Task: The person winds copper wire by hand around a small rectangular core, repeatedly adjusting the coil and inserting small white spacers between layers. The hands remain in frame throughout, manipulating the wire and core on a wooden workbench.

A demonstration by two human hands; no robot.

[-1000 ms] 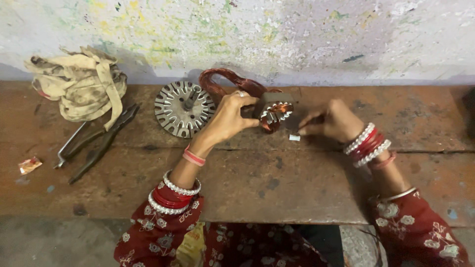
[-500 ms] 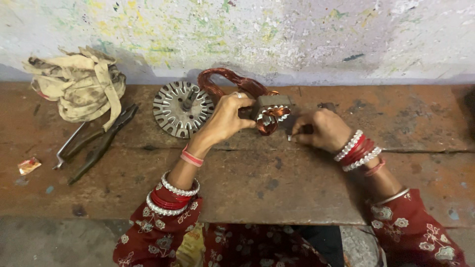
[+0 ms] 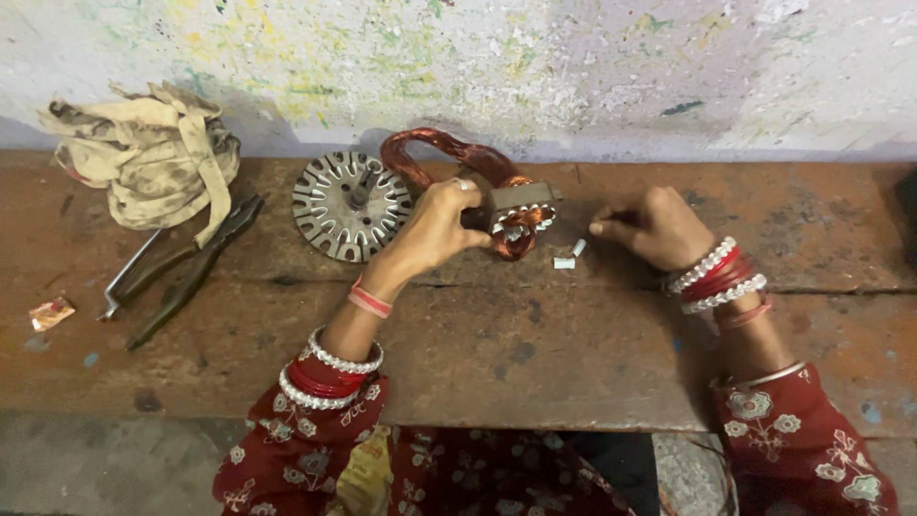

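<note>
My left hand [image 3: 441,222] grips a small metal motor stator [image 3: 521,203] wound with copper wire, holding it just above the brown wooden bench [image 3: 535,334]. A loop of copper coil [image 3: 435,153] curves up behind the stator. My right hand [image 3: 651,225] hovers to the right of the stator with thumb and fingers pinched together; I cannot tell whether anything is between them. Two small white pieces [image 3: 570,255] lie on the bench between the two hands.
A round slotted metal disc [image 3: 350,205] lies left of the stator. Dark pliers [image 3: 186,272] and a metal tool [image 3: 134,275] rest further left, below a bundle of dirty cloth strips [image 3: 148,162]. A small scrap [image 3: 52,312] lies at the far left. A paint-flecked wall [image 3: 573,67] stands behind.
My right hand moved in close to the stator, then drew back to the right. The two white pieces now lie uncovered on the bench. My left hand kept its hold.
</note>
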